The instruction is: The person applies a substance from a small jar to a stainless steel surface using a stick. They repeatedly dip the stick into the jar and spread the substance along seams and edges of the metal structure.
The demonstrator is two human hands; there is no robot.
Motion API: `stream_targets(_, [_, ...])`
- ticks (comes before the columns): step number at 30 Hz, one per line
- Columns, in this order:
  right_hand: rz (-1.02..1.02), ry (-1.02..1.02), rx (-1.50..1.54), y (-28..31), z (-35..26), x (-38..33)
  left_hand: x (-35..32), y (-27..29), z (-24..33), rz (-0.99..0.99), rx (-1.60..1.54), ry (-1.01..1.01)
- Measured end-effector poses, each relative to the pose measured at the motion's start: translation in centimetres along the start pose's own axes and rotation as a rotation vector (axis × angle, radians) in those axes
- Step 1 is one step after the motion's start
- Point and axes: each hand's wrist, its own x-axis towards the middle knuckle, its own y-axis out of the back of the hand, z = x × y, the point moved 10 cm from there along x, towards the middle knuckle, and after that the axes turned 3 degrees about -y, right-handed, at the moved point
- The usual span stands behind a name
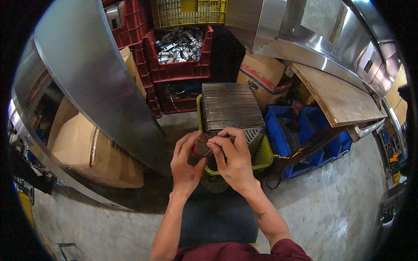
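My left hand (186,167) is closed round a small dark, brownish piece (202,145) with a red spot on its left side; its exact kind I cannot make out. My right hand (235,163) comes in from the other side, thumb and forefinger pinched at the piece's right edge. Whether that pinch holds something small of its own is hidden. Just beyond both hands, a stack of thin grey metal plates (230,104) stands in a yellow-green plastic crate (263,162). Slots show on the stack's near right corner.
Red crates (183,71) are stacked at the back, one filled with small metal parts (180,45). A tall metal sheet (87,56) and a cardboard box (74,143) stand left. Blue bins (300,167) lie under a wooden board (335,95) at right.
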Motion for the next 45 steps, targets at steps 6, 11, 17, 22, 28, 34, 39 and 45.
stream_targets(6, [0.023,-0.028,0.029,0.4,0.6,0.1,-0.2,0.1,-0.2,0.013,-0.008,0.002])
stream_targets(11, [-0.012,-0.024,0.014,0.0,0.6,0.3,-0.2,0.1,-0.1,0.015,-0.001,0.004])
stream_targets(17, [0.28,-0.144,0.045,5.1,2.6,2.9,-0.9,0.2,-1.7,0.064,0.075,0.035])
stream_targets(22, [0.735,-0.027,0.176,9.3,5.6,8.5,-4.2,1.0,-6.4,0.117,0.002,0.236])
stream_targets(28, [0.882,0.08,-0.013,11.8,8.0,13.0,-6.3,0.0,-8.3,0.087,-0.125,0.287])
stream_targets(34, [0.9,0.156,-0.114,11.2,6.7,13.3,-9.9,-0.6,-12.7,0.111,-0.246,0.385])
stream_targets(39, [0.881,0.181,-0.248,11.2,5.2,13.3,-12.0,-0.8,-15.0,0.116,-0.162,0.347])
stream_targets(45, [0.876,0.191,-0.202,11.1,5.5,13.4,-12.8,-1.2,-16.2,0.106,-0.163,0.371])
